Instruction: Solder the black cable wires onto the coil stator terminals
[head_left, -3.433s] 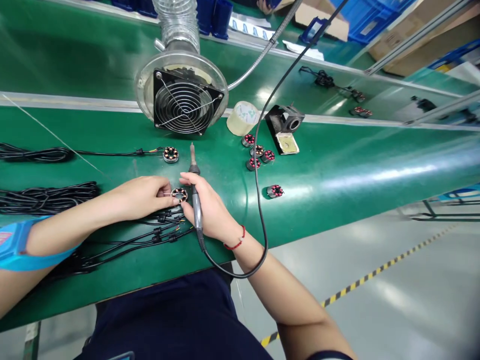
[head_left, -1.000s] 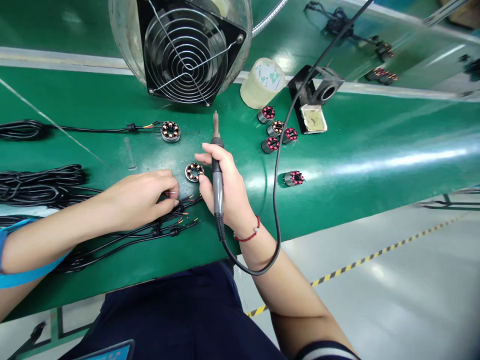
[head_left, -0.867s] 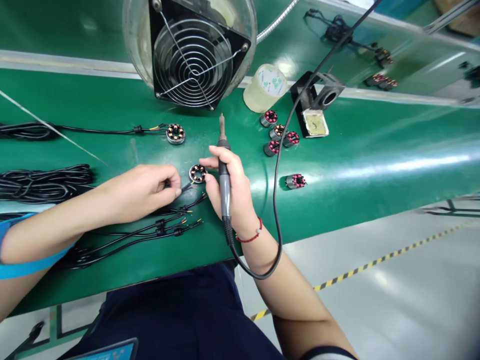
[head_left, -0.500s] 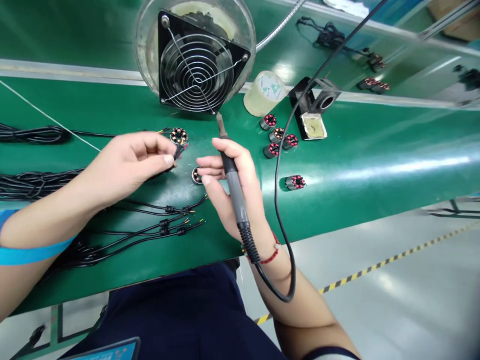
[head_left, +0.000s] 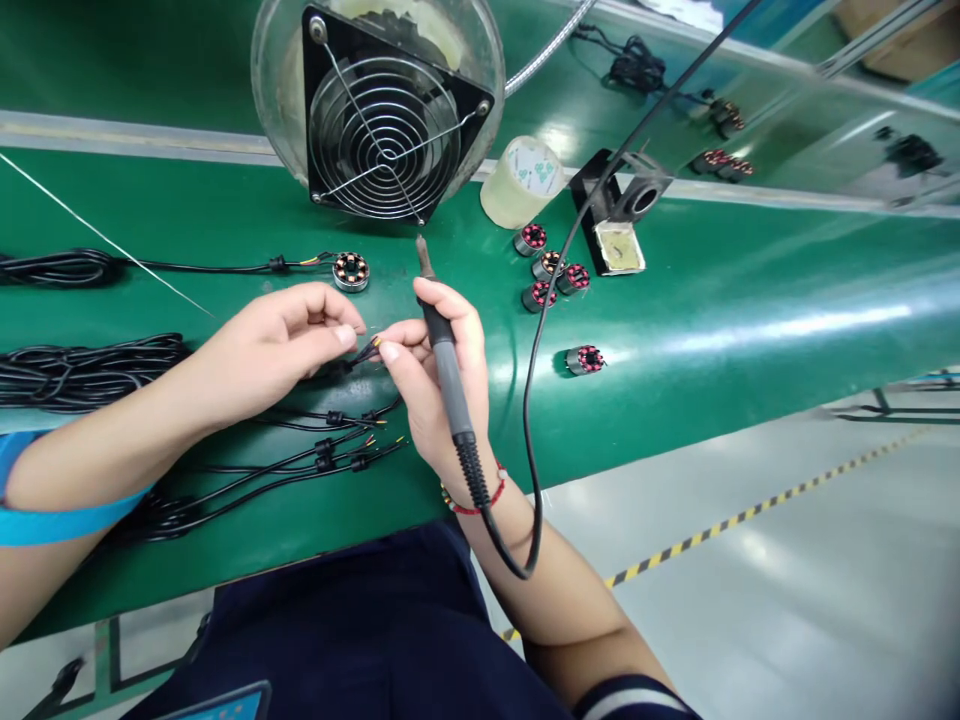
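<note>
A soldering iron (head_left: 448,370) lies across my right hand (head_left: 442,380), its tip pointing up toward the fan. My right thumb and forefinger also pinch the thin coloured wire ends (head_left: 375,344) of a black cable. Close to their left is my left hand (head_left: 300,335), thumb and fingertips drawn together; whatever is in them is hidden. The cable comes out from under this hand. Above it, a motor stator (head_left: 350,271) with copper windings rests on the green bench, joined to another black cable (head_left: 202,267) by thin wires.
A grilled fan (head_left: 386,150) stands at the back. Right of it are a tape roll (head_left: 521,182), an iron stand (head_left: 611,215) with a sponge (head_left: 620,248), and several red-wound stators (head_left: 574,278). Bundled black cables (head_left: 90,370) lie left. The iron's cord (head_left: 534,400) loops by my right forearm.
My left hand has moved down, away from the stator. My right hand has shifted left and closed on the wire ends. A second stator, earlier beside my right fingers, is now out of sight.
</note>
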